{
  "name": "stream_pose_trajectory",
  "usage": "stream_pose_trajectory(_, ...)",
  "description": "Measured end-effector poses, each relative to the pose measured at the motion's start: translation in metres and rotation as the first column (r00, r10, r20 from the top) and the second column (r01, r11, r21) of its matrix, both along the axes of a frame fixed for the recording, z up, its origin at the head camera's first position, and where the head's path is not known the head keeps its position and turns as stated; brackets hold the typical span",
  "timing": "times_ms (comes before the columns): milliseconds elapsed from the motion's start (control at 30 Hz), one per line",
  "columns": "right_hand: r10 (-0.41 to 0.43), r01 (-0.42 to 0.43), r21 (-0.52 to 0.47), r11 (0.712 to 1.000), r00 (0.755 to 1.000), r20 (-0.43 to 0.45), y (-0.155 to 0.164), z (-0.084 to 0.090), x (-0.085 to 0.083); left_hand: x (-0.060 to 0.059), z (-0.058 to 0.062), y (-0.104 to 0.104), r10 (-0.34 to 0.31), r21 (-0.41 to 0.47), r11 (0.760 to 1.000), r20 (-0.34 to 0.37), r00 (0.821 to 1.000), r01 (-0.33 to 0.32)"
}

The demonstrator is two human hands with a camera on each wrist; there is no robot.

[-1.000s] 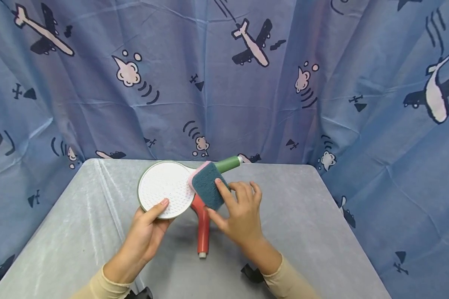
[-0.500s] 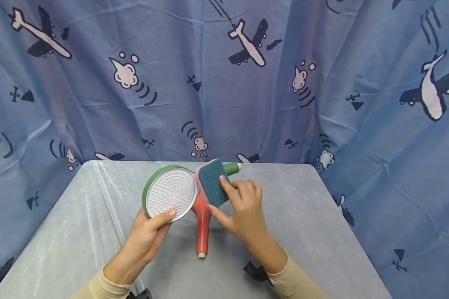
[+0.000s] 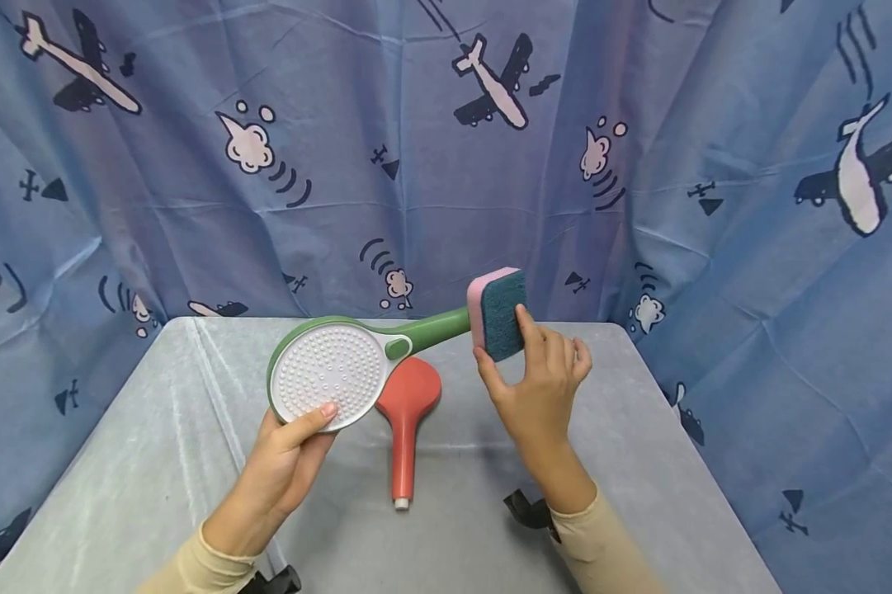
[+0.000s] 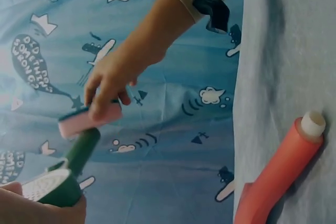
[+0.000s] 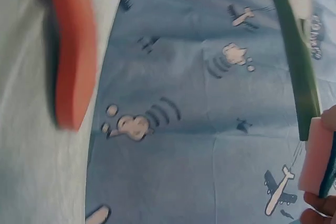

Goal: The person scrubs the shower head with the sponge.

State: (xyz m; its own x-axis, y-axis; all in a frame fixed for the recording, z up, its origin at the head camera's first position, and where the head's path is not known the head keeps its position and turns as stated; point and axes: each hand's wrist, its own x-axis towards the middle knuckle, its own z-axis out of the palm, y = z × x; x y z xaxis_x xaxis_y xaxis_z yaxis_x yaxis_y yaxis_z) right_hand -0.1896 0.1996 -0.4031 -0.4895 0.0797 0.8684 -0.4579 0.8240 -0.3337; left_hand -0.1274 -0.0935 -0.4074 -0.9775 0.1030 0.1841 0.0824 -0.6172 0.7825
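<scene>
My left hand (image 3: 285,466) grips a green shower head (image 3: 434,328) by its round head, thumb on the white nozzle face, which is turned toward me. The handle points up to the right, above the table. Between thumb and fingers my right hand (image 3: 538,396) pinches a sponge (image 3: 503,313) with a pink foam side and a dark green scouring side. Its pink side lies right at the handle's end and hides the tip. In the left wrist view the sponge (image 4: 90,120) overlaps the end of the green handle (image 4: 83,150).
A red shower head (image 3: 408,412) lies face down on the grey-covered table (image 3: 156,445), its handle toward me, below the green one. A blue curtain (image 3: 327,99) with airplane prints hangs behind the table. Black straps (image 3: 529,510) sit at the wrists.
The sponge has moved right and up along the green handle, from near the round head to the handle's end. The red head now shows more fully. The green shower head has shifted slightly.
</scene>
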Motion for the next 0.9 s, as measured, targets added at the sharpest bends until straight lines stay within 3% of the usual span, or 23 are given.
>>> stream_pose_trajectory(100,0.155,-0.147,-0.127,0.981,0.986,0.058,0.004,0.005,0.002,-0.002,0.000,-0.003,-0.012,0.035,0.999,-0.005,1.000,0.012)
stream_pose_trajectory(167,0.289,-0.261,-0.235,0.936,0.953,0.091,0.007,0.009,0.003,-0.004,0.001,-0.006,-0.012,0.040,0.999,-0.020,1.000,0.013)
stream_pose_trajectory(300,0.539,-0.450,-0.447,0.773,0.837,0.090,0.011,0.014,0.006,-0.010,0.002,-0.014,-0.005,-0.041,0.999,-0.052,0.999,0.003)
stream_pose_trajectory(400,0.655,-0.531,-0.546,0.648,0.754,0.043,0.014,0.017,0.008,-0.013,0.005,-0.020,0.057,-0.159,0.985,-0.024,0.998,-0.060)
stream_pose_trajectory(500,0.695,-0.563,-0.571,0.597,0.719,0.019,0.014,0.018,0.008,-0.015,0.010,-0.024,0.144,-0.279,0.951,0.011,0.990,-0.135)
stream_pose_trajectory(600,0.694,-0.563,-0.563,0.605,0.719,0.026,0.013,0.018,0.008,-0.016,0.014,-0.029,0.184,-0.342,0.922,-0.034,0.982,-0.184)
stream_pose_trajectory(667,0.676,-0.557,-0.539,0.632,0.736,0.032,0.011,0.016,0.008,-0.015,0.015,-0.031,0.181,-0.314,0.928,-0.094,0.979,-0.201)
stream_pose_trajectory(700,0.655,-0.549,-0.513,0.660,0.755,0.034,0.010,0.016,0.009,-0.015,0.015,-0.032,0.169,-0.282,0.938,-0.136,0.976,-0.202)
stream_pose_trajectory(767,0.573,-0.512,-0.409,0.755,0.819,0.032,0.007,0.013,0.008,-0.014,0.014,-0.032,0.139,-0.196,0.962,-0.252,0.958,-0.191)
stream_pose_trajectory(833,0.431,-0.413,-0.241,0.878,0.902,0.024,0.003,0.012,0.009,-0.013,0.013,-0.031,0.129,-0.117,0.975,-0.387,0.913,-0.188)
stream_pose_trajectory(900,0.292,-0.292,-0.080,0.953,0.956,-0.011,-0.003,0.010,0.010,-0.012,0.012,-0.028,0.144,-0.098,0.968,-0.537,0.831,-0.231)
